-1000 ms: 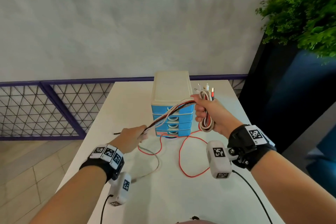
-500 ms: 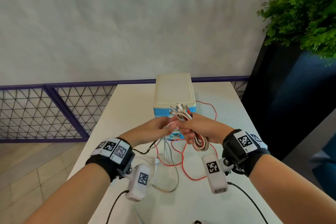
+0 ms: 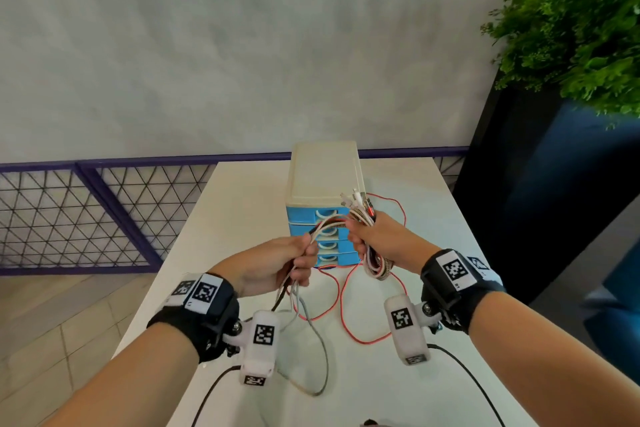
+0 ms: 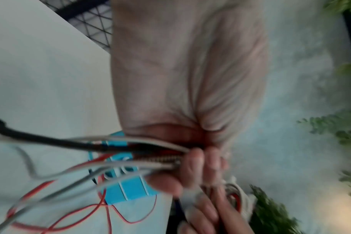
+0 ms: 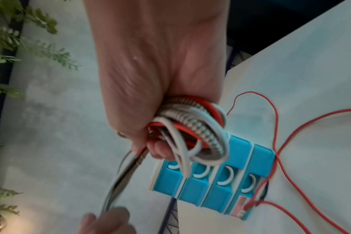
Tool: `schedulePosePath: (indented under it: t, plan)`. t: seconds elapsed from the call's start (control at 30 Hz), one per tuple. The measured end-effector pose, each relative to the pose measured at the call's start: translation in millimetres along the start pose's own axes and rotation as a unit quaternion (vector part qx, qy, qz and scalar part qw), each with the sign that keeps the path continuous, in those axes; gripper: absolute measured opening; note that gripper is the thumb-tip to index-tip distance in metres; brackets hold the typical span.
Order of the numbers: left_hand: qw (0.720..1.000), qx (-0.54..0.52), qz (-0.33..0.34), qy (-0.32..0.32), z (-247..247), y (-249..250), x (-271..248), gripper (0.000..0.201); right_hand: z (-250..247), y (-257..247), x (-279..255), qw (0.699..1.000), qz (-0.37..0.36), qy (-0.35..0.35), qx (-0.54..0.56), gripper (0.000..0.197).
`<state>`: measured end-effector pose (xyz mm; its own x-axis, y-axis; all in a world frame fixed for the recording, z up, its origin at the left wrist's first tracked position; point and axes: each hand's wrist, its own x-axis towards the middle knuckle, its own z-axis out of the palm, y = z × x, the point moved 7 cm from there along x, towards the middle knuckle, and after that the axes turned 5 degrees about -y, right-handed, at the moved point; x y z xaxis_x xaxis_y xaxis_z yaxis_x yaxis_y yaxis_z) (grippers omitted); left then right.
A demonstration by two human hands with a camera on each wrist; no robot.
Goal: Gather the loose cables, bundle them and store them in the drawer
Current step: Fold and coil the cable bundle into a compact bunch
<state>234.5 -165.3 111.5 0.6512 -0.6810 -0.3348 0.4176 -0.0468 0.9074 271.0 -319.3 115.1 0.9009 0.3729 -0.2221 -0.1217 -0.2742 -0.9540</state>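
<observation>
Bundling step, I judged; right hand (image 3: 375,237) gripped the coiled cables (image 3: 375,265) in front of the shut drawers (image 3: 323,232); left hand (image 3: 277,265) gripped their tails, which trailed onto the table (image 3: 242,204). Next wrap needs the slack fed across.

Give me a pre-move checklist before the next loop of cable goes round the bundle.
1. Right hand grips the coiled bundle firmly: ok.
2. Left hand holds the loose strands together: ok.
3. All slack gathered: not ok; the red cable and a grey cable trail on the table.
4. Red cable free of the drawer unit: cannot tell; it runs close around the base.
5. A drawer open to receive the bundle: not ok; all four fronts look shut.
</observation>
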Motion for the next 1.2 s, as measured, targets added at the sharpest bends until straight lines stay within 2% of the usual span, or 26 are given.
schedulePosePath:
  t: [0.1,0.2,0.27,0.33,0.37,0.4,0.43,0.53,0.57,0.63,0.7,0.8,0.87,1.0,1.07,1.2]
  plan:
    - [0.986,0.125,0.050,0.100,1,10,8,0.031,8,7,5,0.999,-0.004,0.032,0.014,0.043]
    - [0.948,0.261,0.086,0.164,14,19,16,0.025,20,10,6,0.992,0.020,0.032,0.124,0.053]
    - [0.896,0.379,0.101,0.208,24,25,17,0.024,27,12,6,0.977,0.052,0.013,0.206,0.064]
    - [0.823,0.504,0.092,0.245,32,29,16,0.029,36,12,2,0.949,0.088,-0.025,0.301,0.073]
    - [0.799,0.538,0.089,0.254,37,30,16,0.030,40,13,0,0.940,0.102,-0.040,0.324,0.079]
    - [0.786,0.556,0.084,0.257,42,31,16,0.030,43,13,-1,0.936,0.113,-0.052,0.329,0.085]
    - [0.778,0.568,0.076,0.258,46,31,16,0.029,44,13,-3,0.938,0.123,-0.054,0.320,0.084]
    - [0.756,0.606,0.046,0.245,57,36,20,0.033,46,7,-9,0.933,0.114,-0.055,0.338,0.063]
    - [0.760,0.606,0.026,0.234,56,35,22,0.036,45,6,-10,0.934,0.111,-0.056,0.336,0.054]
    - [0.796,0.573,-0.007,0.194,57,33,22,0.034,45,5,-11,0.939,0.106,-0.055,0.322,0.030]
    - [0.822,0.548,-0.028,0.154,59,32,21,0.034,44,8,-9,0.948,0.105,-0.040,0.299,0.021]
    - [0.820,0.553,-0.067,0.131,58,31,24,0.032,39,11,-4,0.961,0.086,0.012,0.262,0.021]
    - [0.830,0.540,-0.100,0.101,54,26,24,0.034,30,8,0,0.970,0.063,0.044,0.228,0.023]
    - [0.900,0.416,-0.117,0.064,51,11,22,0.042,10,-5,5,0.962,0.016,0.102,0.252,0.029]
    - [0.918,0.376,-0.110,0.067,51,7,23,0.044,12,-12,6,0.954,0.001,0.095,0.284,0.026]
    - [0.925,0.356,-0.118,0.061,54,0,18,0.052,24,-23,6,0.929,-0.038,0.043,0.367,0.024]
